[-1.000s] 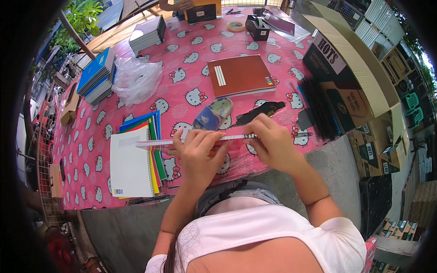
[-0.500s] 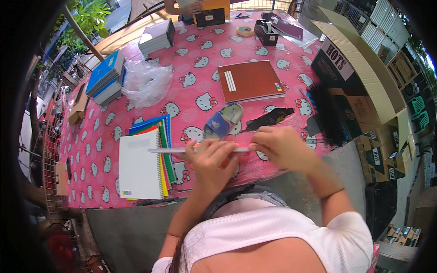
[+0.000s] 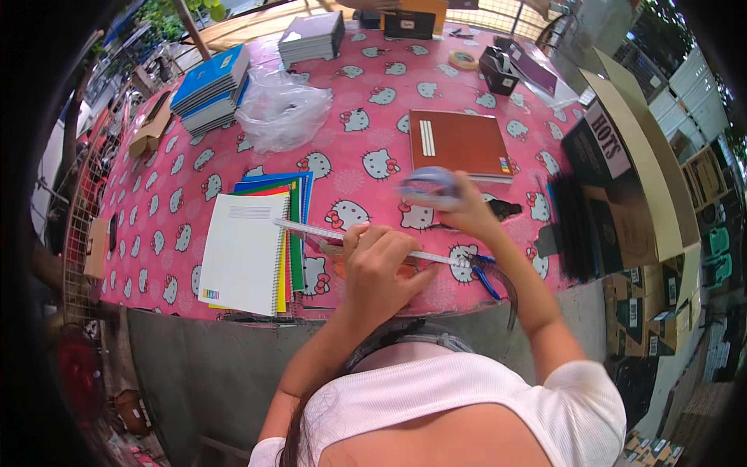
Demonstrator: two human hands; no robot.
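Observation:
My left hand is closed over a long, thin whitish strip, which looks like a binding coil or a ruler. Beneath that hand an orange thing partly shows; most of it is hidden. My right hand grips a blue slipper, smeared by motion, above the table. Pliers with blue handles lie by the strip's right end, under my right forearm. Left of my left hand, a white spiral notebook tops a fanned stack with yellow, red, green and blue covers.
A brown notebook lies beyond my right hand. Farther back are a plastic bag, blue notebooks, a tape dispenser and a tape roll. An open carton stands at the right. Another person's hand shows at the far edge.
My right hand has left the strip's end and taken up the slipper from the table. The pliers now show. My left hand stays on the strip, which is tilted more. The view has shifted.

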